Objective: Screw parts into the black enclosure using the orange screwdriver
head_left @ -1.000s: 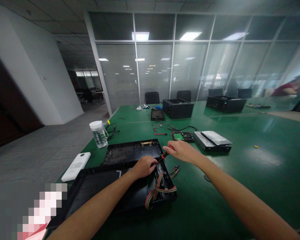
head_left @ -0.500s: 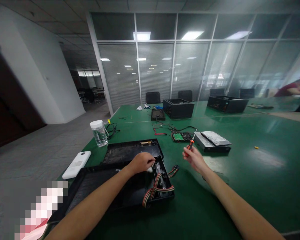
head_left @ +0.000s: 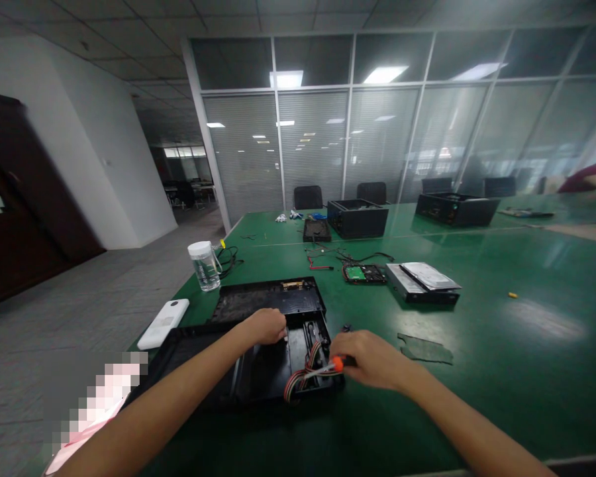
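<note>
My right hand (head_left: 370,358) is wrapped round the handle of a screwdriver (head_left: 337,364) with an orange and black grip. Its shaft points left, across a multicoloured cable bundle (head_left: 293,385) at the right end of a black computer case panel (head_left: 268,371). Over the middle of that panel is my left hand (head_left: 268,326), fingers curled together; whatever is between them is hidden. Just behind lies another flat black panel (head_left: 258,298) with a brass-coloured part (head_left: 293,285) on it.
A water bottle (head_left: 206,268) and a white phone-like device (head_left: 163,323) stand left. Beyond are a green circuit board (head_left: 357,273), a metal drive (head_left: 422,283) and black cases (head_left: 357,218), (head_left: 457,209). A thin dark plate (head_left: 426,349) lies right; a person's sleeve (head_left: 586,177) shows far right.
My right hand has moved left and down, and the screwdriver has swung from upright to pointing left over the cables. My left hand has drawn back leftward from the panel's right end.
</note>
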`<state>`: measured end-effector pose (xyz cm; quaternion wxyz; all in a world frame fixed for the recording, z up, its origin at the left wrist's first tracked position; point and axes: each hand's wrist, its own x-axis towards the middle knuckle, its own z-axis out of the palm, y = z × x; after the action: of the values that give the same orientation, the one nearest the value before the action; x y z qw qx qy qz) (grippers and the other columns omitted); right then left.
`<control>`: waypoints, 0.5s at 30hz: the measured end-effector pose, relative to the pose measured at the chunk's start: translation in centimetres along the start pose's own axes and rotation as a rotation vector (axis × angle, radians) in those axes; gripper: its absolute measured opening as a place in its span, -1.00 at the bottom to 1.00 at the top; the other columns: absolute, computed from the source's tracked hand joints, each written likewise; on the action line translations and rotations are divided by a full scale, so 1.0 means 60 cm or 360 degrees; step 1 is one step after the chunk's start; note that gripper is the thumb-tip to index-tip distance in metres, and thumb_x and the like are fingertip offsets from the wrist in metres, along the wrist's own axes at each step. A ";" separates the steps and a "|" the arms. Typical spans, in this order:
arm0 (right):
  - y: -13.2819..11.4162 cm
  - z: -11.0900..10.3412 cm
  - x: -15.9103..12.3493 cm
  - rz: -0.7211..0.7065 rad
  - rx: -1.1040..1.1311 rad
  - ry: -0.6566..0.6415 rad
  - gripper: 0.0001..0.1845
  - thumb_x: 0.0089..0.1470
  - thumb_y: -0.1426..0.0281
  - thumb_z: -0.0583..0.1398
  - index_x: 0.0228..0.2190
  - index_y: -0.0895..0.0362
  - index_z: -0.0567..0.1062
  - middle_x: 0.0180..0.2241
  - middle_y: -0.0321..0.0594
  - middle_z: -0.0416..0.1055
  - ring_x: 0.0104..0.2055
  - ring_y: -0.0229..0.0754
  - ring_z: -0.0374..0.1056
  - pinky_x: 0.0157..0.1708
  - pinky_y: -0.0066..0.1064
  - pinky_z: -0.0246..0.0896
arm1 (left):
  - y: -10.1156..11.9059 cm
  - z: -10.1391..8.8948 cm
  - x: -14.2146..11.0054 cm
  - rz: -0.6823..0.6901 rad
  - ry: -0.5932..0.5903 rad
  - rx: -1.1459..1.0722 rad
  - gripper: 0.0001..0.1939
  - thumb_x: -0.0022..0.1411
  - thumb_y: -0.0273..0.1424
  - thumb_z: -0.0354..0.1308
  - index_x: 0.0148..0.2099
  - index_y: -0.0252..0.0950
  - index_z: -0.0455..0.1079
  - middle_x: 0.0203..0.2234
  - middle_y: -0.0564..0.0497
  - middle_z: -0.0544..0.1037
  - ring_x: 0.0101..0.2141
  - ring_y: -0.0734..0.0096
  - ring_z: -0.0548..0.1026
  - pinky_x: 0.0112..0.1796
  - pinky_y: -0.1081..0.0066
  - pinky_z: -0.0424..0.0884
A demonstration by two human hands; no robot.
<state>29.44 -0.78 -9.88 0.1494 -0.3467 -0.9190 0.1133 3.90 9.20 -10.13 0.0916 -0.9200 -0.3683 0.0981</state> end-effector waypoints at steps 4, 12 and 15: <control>-0.056 0.052 -0.031 0.0263 -0.0334 -0.0017 -0.64 -0.09 0.46 0.15 -0.16 0.13 0.36 -0.14 -0.14 0.31 -0.27 -0.17 0.32 -0.29 -0.37 0.19 | -0.031 -0.010 -0.005 -0.0029 0.0195 -0.0157 -0.67 0.25 -0.26 -0.09 -0.05 -0.28 0.35 -0.34 -0.13 0.53 -0.29 0.22 0.50 -0.28 0.38 0.35; -0.045 0.081 -0.056 0.0335 -0.0491 -0.0065 -0.70 -0.09 0.49 0.18 -0.23 0.10 0.31 -0.16 -0.20 0.26 -0.21 -0.14 0.29 -0.30 -0.36 0.23 | -0.110 0.037 0.058 -0.0250 -0.0090 -0.0661 -0.53 0.14 -0.16 0.06 0.02 -0.35 0.24 -0.30 -0.06 0.49 -0.34 0.36 0.46 -0.37 0.50 0.30; -0.048 0.072 -0.092 0.0326 -0.0416 -0.0061 -0.67 -0.10 0.53 0.17 -0.22 0.08 0.31 -0.14 -0.22 0.25 -0.24 -0.18 0.30 -0.30 -0.36 0.25 | -0.115 0.056 0.066 -0.0155 -0.0262 -0.0627 -0.63 0.05 -0.21 0.17 -0.12 -0.28 0.35 -0.35 0.02 0.50 -0.38 0.40 0.45 -0.42 0.54 0.28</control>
<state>30.11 -7.02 -14.10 0.0731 -0.4527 -0.8885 0.0140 1.32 17.21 -12.17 -0.1156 -0.8900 -0.4307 0.0946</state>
